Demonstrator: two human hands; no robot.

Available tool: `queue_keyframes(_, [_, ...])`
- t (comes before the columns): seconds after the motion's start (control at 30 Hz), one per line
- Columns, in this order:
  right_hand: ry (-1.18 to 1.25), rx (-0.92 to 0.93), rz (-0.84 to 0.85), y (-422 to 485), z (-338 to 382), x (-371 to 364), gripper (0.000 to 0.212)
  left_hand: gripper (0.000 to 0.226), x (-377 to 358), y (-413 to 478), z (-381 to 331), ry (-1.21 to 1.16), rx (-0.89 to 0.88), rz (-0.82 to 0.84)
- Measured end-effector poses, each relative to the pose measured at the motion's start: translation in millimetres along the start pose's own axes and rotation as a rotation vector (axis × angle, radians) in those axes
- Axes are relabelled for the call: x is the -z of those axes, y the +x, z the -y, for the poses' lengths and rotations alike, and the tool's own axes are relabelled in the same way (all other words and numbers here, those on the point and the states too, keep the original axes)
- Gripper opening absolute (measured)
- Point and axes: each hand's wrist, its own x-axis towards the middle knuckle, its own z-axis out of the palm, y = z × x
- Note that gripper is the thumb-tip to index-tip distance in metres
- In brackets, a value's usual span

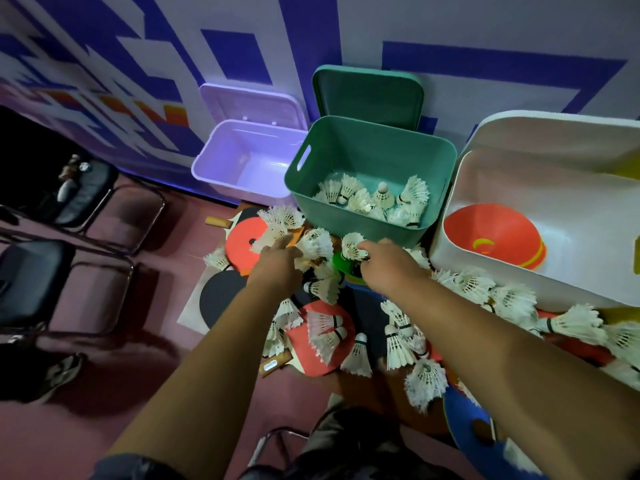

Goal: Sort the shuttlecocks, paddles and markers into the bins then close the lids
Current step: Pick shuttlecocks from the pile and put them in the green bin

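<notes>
Both bare forearms reach from the near edge out over a heap of sports gear on the floor. At the near right lies a blue disc marker (474, 434) with a white shuttlecock (426, 381) beside it. Farther out, red paddles (322, 337) and a black paddle (221, 296) lie under scattered shuttlecocks.

The left hand (277, 263) has its fingers closed around a shuttlecock (317, 244) in the pile, just in front of the green bin. The right hand (384, 263) pinches another shuttlecock (351, 245) by its feathers, above a green marker (341, 263).

Three bins stand in a row against the far wall, all with lids raised. The purple bin (207, 164) on the left shows no contents. The green bin (360, 223) in the middle holds a cluster of shuttlecocks (377, 199). The white bin (446, 258) on the right holds stacked orange cone markers (491, 233). More shuttlecocks trail along the near wall of the white bin (512, 299).

Black chairs (38, 275) stand at the far left.
</notes>
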Motion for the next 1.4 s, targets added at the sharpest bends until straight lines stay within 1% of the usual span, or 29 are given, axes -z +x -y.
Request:
queue_keyframes(0.13, [0.013, 0.018, 0.061, 0, 2, 2, 0.071, 0.051, -4, -2, -2, 0.040, 0.004, 0.038])
queue_keyframes(0.37, [-0.040, 0.012, 0.100, 6, 3, -1, 0.065, 0.053, -16, 9, 5, 0.133, -0.074, 0.056])
queue_keyframes(0.43, [-0.028, 0.016, 0.109, 8, 5, -1, 0.066, 0.055, -18, 13, 8, 0.131, -0.084, 0.063])
queue_keyframes(0.53, [0.047, 0.006, 0.126, 11, 8, -2, 0.073, 0.054, -20, 16, 11, 0.103, -0.109, 0.047])
queue_keyframes(0.6, [0.103, -0.018, 0.128, 14, 9, -4, 0.072, 0.049, -21, 17, 14, 0.057, -0.125, 0.014])
queue_keyframes(0.73, [0.064, -0.058, 0.120, 19, 16, -6, 0.066, 0.039, -20, 17, 23, -0.075, -0.151, -0.054])
queue_keyframes(0.87, [0.084, -0.117, 0.040, 19, 28, -6, 0.060, 0.042, -12, 11, 34, -0.152, -0.187, -0.110])
queue_keyframes(0.93, [0.091, -0.106, -0.019, 17, 35, -5, 0.056, 0.039, -5, 7, 40, -0.193, -0.199, -0.138])
queue_keyframes(1.0, [0.060, -0.063, -0.069, 13, 41, -3, 0.047, 0.034, 3, 4, 45, -0.257, -0.208, -0.170])
queue_keyframes(1.13, [0.033, 0.053, -0.178, 3, 53, 6, 0.020, 0.026, 32, -4, 47, -0.446, -0.221, -0.215])
queue_keyframes(1.17, [0.039, 0.080, -0.197, 0, 56, 10, 0.016, 0.022, 40, -6, 46, -0.502, -0.221, -0.234])
queue_keyframes(1.3, [0.092, 0.155, -0.271, -10, 65, 22, 0.015, 0.008, 75, -8, 37, -0.666, -0.179, -0.286])
queue_keyframes(1.4, [0.170, 0.182, -0.360, -16, 67, 35, 0.012, 0.011, 94, 2, 27, -0.755, -0.198, -0.292])
